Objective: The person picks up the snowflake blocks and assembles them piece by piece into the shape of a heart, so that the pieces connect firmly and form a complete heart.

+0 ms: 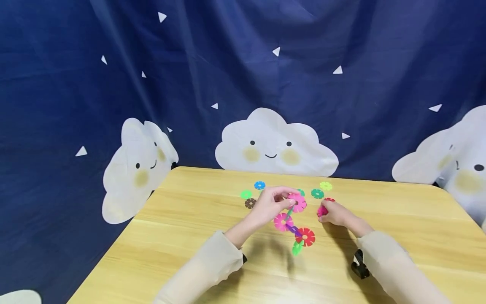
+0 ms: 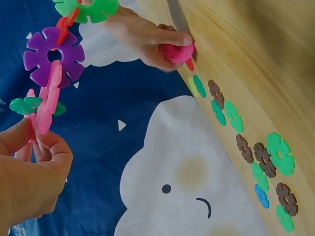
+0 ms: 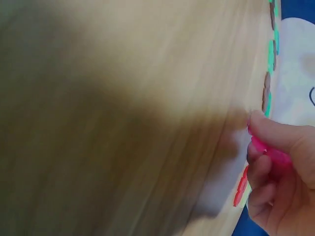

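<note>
My left hand (image 1: 267,205) pinches a pink notched plastic disc (image 1: 300,204) at the top of a chain of slotted-together discs, held above the table. Below it the chain runs through a small green piece to another pink disc (image 1: 282,223), a purple disc (image 2: 71,49), a red disc (image 1: 306,236) and a bright green disc (image 1: 298,248). To the right, my right hand (image 1: 337,213) holds a deeper pink notched disc (image 2: 177,53) between thumb and fingers, low near the tabletop. Its fingers cover part of that disc, so I cannot tell whether there is more than one.
Loose notched discs lie toward the table's (image 1: 152,253) far side: blue (image 1: 260,182), light green (image 1: 246,194), brown (image 1: 247,204), teal (image 1: 317,196), yellow-green (image 1: 325,183) and red (image 3: 240,188). A dark blue curtain (image 1: 243,76) with cloud faces hangs behind the far edge.
</note>
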Available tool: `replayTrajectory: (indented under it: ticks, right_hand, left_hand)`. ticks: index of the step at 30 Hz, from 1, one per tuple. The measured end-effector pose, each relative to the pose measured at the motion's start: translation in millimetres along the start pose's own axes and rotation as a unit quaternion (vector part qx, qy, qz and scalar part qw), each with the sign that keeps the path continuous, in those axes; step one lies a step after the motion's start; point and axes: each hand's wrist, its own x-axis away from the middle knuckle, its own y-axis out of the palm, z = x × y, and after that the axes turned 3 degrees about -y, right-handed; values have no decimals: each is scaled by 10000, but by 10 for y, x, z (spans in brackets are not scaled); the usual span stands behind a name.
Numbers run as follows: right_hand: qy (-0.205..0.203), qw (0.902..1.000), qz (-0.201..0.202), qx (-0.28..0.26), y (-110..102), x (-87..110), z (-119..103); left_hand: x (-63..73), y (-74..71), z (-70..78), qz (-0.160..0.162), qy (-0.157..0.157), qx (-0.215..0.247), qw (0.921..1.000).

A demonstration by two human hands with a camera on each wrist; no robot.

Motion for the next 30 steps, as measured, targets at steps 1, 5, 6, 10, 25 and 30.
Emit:
replayTrajectory:
  ticks: [1,5,6,10,25,30]
  right_hand:
    - [-173,9998,-6,-20,-9,-1,3]
    - [-713,9970,167,-254,-44,4,-33]
    - [-778,9960,238,-357,-57,17,-50]
    - [-846,9918,397,-874,-132,114,-166]
    - [-2712,8990,2565,-2291,-203,493,-833]
    - [-3062,8789,3003,-2088,-200,517,-893]
  left_hand:
    - [-6,5,5,23,18,-22,10000]
    - [-28,7,18,52,32,-74,10000]
    - [-32,8,17,30,25,-64,10000]
    - [-44,6,-3,-22,24,-29,10000]
    - [-1,25,-13,94,175,-172,9997]
    - [-4,61,14,2,179,-137,9997]
